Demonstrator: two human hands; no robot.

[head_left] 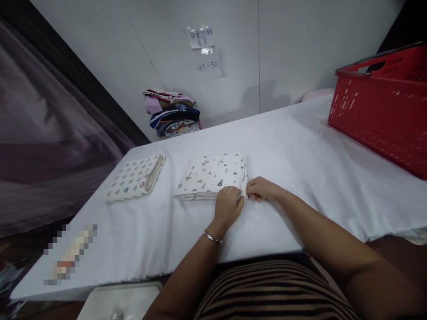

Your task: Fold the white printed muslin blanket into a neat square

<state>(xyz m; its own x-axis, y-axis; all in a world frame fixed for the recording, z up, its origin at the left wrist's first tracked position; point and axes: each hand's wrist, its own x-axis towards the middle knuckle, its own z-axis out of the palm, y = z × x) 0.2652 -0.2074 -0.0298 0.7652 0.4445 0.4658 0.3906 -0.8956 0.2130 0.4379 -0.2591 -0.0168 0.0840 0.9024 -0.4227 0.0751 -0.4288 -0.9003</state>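
Observation:
A folded white cloth (210,174) with small grey and brown prints lies flat in the middle of the table. My left hand (228,205) is closed on its near right corner, fingers on top and thumb toward the edge. Just to the right, my right hand (263,188) pinches the same corner at the cloth's right edge, its fingers curled together. The fingertips of both hands nearly meet there, and the layers between them are partly hidden. Left of this cloth is a second folded cloth (133,178), cream with a repeated grey print and a beige folded edge.
A red plastic basket (380,111) stands on the right of the white-covered table (287,142). Beyond the far edge is a pile of folded clothes (173,113) against the wall, under paper signs (208,66). Purple fabric (63,133) hangs at left. A blurred-out item (71,255) lies at the near left.

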